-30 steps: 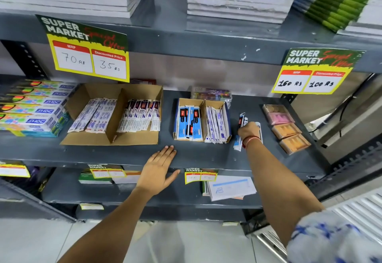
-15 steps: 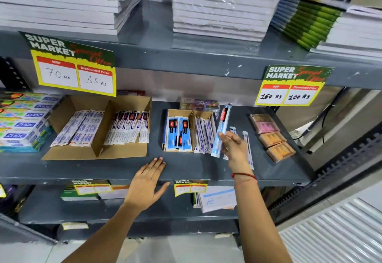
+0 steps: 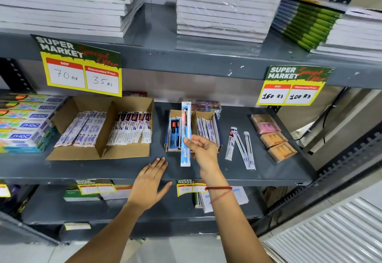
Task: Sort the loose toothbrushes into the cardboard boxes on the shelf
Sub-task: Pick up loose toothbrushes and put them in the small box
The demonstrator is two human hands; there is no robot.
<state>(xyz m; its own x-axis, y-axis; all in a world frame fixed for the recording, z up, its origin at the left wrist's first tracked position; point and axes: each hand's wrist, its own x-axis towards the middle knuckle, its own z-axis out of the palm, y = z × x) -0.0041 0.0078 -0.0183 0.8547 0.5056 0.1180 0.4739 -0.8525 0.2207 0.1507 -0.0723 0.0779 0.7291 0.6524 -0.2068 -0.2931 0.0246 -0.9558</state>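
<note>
Now my right hand point(image 3: 203, 152) pinches a blue toothbrush point(image 3: 185, 134) just above its matching box point(image 3: 175, 130), ready to drop, while my left hand point(image 3: 149, 182) lies open on the shelf point(image 3: 103, 169).

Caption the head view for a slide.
Right hand lifts a blue-packaged toothbrush over the small divided box; left hand rests on shelf edge.

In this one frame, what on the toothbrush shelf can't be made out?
- Head view: small print on the blue toothbrush pack in the right hand is too small.
- How many packs fill the small cardboard box: that pack and hand cover part.
- Item behind the large cardboard box: hidden by the price sign.
- Lower shelf tag: blurred, wrist overlaps.
</note>
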